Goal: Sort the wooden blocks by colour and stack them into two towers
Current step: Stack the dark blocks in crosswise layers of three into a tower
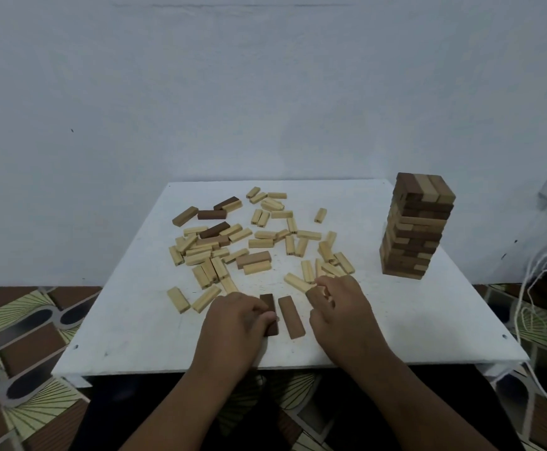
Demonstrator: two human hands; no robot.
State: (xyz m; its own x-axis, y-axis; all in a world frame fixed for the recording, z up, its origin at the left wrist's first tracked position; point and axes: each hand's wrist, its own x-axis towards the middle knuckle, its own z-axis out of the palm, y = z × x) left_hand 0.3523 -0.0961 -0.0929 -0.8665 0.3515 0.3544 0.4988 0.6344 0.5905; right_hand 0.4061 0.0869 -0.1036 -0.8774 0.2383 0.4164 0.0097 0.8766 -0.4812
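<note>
Both your forearms reach in from the bottom edge and meet near the front middle of the white desk (135, 336). Your left hand (233, 320) lies knuckles-up, its fingers curled over the near side of a dark brown block (269, 302) that lies flat on the desk, gripping it along its left edge. Just beside that block, to its right and almost parallel, a mid-brown block (291, 317) lies flat between your two hands, touched by neither as far as you can see. Your right hand (340, 307) is turned knuckles-up too, fingers bent and pinching the end of another brown block (314, 296) at the fingertips.

Beyond your hands a scattered pile of loose blocks (233, 249) spreads over the middle and left of the desk, mostly pale wood with a few brown ones among them. On the far right of the desk stands a mixed-colour tower (415, 229), upright, well apart from both hands.
</note>
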